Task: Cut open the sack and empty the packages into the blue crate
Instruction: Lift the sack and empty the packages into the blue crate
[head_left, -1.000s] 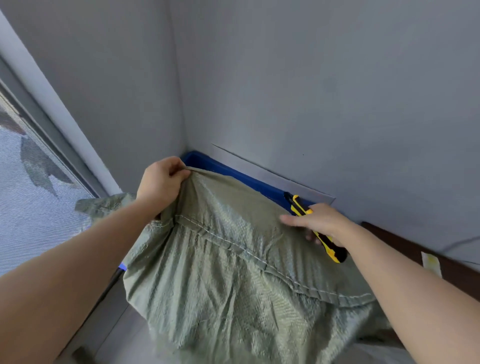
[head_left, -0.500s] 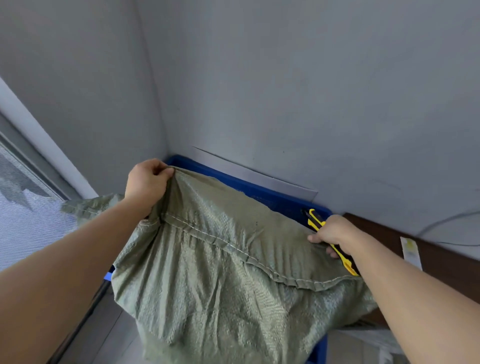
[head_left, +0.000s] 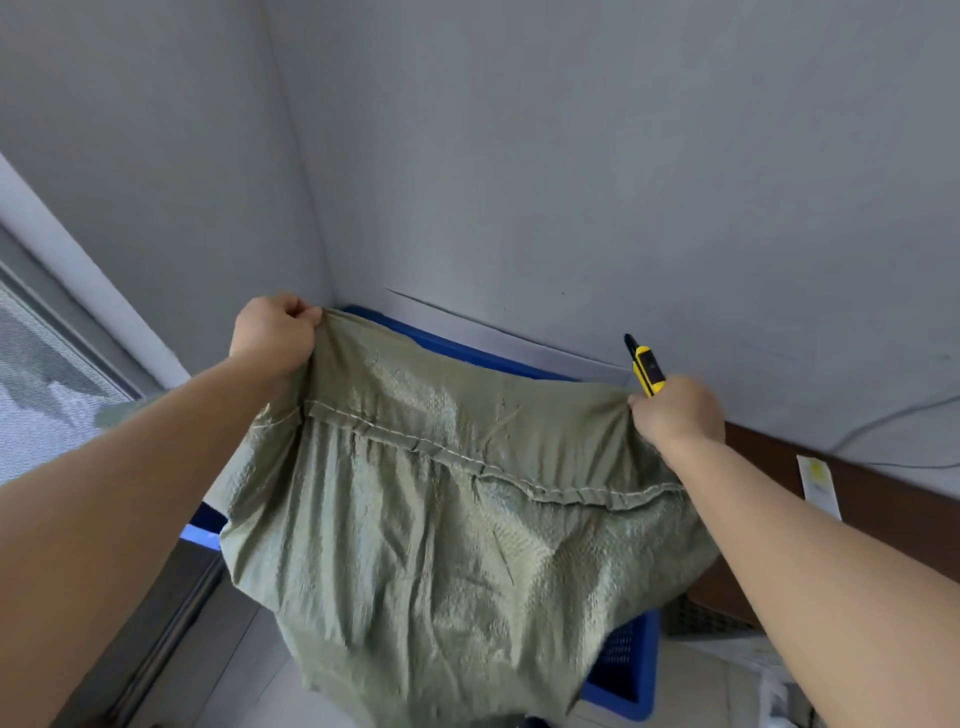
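Observation:
A green woven sack (head_left: 447, 545) hangs stretched between both hands over the blue crate (head_left: 626, 670), hiding most of it. My left hand (head_left: 272, 335) grips the sack's left corner. My right hand (head_left: 675, 410) grips the right corner and also holds a yellow and black utility knife (head_left: 645, 366), which points up towards the wall. A stitched seam runs across the sack below my hands. The crate's far rim (head_left: 457, 345) shows behind the sack. No packages are visible.
Grey walls meet in a corner right behind the crate. A window frame (head_left: 78, 312) runs along the left. A dark brown surface (head_left: 872, 488) with a white label lies to the right, and a cable runs along the wall above it.
Both hands have lifted the sack's corners higher and pulled it taut. My right hand has slid right to the corner, and the knife now points upward.

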